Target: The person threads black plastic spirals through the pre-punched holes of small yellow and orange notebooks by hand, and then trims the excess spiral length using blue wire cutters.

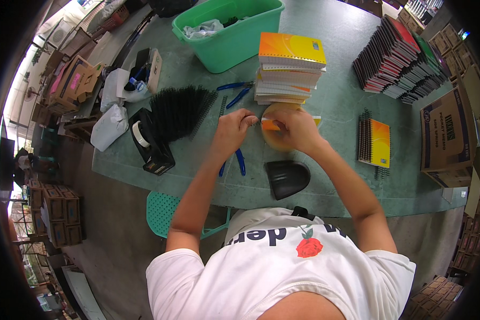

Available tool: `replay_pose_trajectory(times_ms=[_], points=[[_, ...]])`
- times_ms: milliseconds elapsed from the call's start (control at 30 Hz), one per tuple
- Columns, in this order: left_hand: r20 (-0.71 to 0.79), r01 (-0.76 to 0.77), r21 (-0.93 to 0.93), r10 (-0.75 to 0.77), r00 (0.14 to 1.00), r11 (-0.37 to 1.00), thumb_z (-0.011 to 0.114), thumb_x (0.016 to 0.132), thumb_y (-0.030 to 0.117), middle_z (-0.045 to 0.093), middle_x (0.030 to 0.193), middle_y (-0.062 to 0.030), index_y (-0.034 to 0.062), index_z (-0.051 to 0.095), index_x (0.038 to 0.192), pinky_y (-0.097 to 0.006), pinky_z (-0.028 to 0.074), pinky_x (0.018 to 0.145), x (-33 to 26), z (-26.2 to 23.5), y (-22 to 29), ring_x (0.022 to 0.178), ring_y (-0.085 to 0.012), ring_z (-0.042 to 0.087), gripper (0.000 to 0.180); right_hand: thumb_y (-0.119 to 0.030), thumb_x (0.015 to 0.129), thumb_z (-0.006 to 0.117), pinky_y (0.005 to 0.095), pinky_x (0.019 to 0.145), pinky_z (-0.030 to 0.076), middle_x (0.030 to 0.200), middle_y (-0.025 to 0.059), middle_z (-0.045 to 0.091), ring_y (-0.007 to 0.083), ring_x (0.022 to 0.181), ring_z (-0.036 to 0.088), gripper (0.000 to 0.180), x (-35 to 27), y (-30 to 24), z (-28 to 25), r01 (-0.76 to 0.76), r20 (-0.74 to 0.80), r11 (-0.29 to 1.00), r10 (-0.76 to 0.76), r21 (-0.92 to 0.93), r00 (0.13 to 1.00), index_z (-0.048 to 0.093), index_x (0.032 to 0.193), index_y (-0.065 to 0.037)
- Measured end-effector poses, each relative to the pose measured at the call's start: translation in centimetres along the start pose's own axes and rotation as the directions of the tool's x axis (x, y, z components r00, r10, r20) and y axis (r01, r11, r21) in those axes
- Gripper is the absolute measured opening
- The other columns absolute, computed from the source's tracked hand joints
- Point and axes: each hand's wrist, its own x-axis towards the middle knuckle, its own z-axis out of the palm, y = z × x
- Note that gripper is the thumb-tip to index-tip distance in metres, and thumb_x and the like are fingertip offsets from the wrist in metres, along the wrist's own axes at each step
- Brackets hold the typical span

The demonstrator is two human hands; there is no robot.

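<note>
My right hand (297, 129) is closed on a small orange and yellow notebook (270, 125), mostly hidden under the fingers. Beneath it is a round tan disc (274, 143). Just left of the notebook, my left hand (233, 129) is closed with thumb and fingertips together; whatever they pinch is too small to make out. Beyond that hand lie blue-handled pliers (239, 95), beside a thin dark wire coil (222, 106). More blue tool handles (240, 161) show partly under my left wrist. A stack of yellow-orange notebooks (290, 69) rises directly behind my right hand.
Left on the green table (197, 184) are a tape dispenser (150, 144) and a heap of black spiral coils (178, 114). A green bin (232, 40) stands behind. Rightward are bound yellow notebooks (376, 143), dark notebook stacks (397, 61) and a cardboard box (448, 136). A black curved object (288, 180) lies in front.
</note>
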Motion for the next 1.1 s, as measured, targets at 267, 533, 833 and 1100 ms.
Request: replay_pose_trajectory(times_ms=[267,533,833,1100], points=[[0.003,0.019,-0.064,-0.019,1.0,0.998,0.061,0.088,0.022,0.064,0.08,-0.0107,-0.0017,0.065,0.098,-0.027,0.046,0.063,-1.1,0.5,0.2,0.069,-0.0142,0.059,0.026,-0.013,0.077,0.062,0.0403,0.068,0.047,0.083,0.0086,0.066,0.0293,0.078,0.063,0.018,0.5,-0.3,0.7,-0.059,-0.076,0.993,0.052,-0.1,0.996,0.068,0.093,-0.011],[-0.203,-0.045,0.106,0.066,0.977,0.993,0.066,0.083,0.015,0.063,0.082,-0.0115,-0.0016,0.063,0.088,-0.03,0.047,0.062,-1.0,1.8,0.5,0.067,-0.0164,0.058,0.018,-0.013,0.077,0.062,0.0405,0.068,0.047,0.082,0.008,0.067,0.0287,0.078,0.063,0.015,0.3,-0.1,0.6,0.026,-0.069,0.998,-0.03,-0.049,0.997,0.068,0.091,-0.011],[0.077,-0.088,0.066,0.082,0.994,0.994,0.07,0.076,0.013,0.058,0.087,-0.0116,0.0012,0.058,0.094,-0.033,0.044,0.063,0.1,-1.1,1.0,0.069,-0.0202,0.055,0.024,-0.018,0.08,0.059,0.0427,0.067,0.045,0.078,0.0092,0.062,0.0303,0.078,0.061,0.009,0.7,-0.7,1.3,0.014,-0.091,0.984,-0.03,-0.177,0.995,0.063,0.084,-0.011],[0.15,0.02,0.051,-0.028,0.988,0.998,0.07,0.075,0.012,0.057,0.079,-0.0091,0.002,0.061,0.091,-0.031,0.045,0.065,1.0,-1.6,1.8,0.073,-0.0172,0.055,0.02,-0.01,0.079,0.06,0.0449,0.07,0.044,0.088,0.0125,0.058,0.0347,0.085,0.057,0.017,0.7,-0.5,0.8,-0.004,-0.081,0.993,0.013,0.121,0.997,0.054,0.095,-0.007]])
